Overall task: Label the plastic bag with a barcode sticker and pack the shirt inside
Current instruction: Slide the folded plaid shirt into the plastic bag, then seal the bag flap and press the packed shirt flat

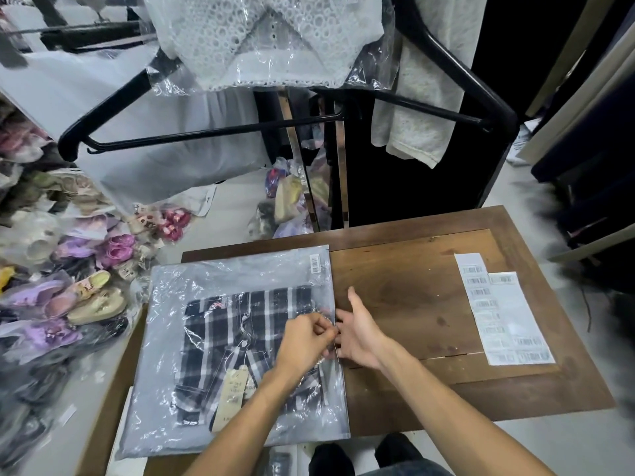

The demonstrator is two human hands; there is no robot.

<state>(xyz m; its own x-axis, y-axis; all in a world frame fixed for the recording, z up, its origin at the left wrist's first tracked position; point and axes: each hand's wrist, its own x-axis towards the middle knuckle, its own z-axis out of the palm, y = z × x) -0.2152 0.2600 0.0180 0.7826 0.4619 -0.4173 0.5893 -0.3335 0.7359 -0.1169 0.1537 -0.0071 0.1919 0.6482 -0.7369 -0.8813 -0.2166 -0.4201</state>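
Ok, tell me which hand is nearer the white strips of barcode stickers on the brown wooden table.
Right. The right hand lies at the clear plastic bag's right edge, on the side toward the sticker strips. The left hand rests on the bag, farther away.

Before me a dark wooden table [429, 297] on pale grey floor [226, 207], black clothes hangers [192, 132] overhead, a bagged white lace garment [271, 39] hanging, bagged shoes [86, 293] heaped beyond my table's left edge, dark curtain [429, 180] behind.
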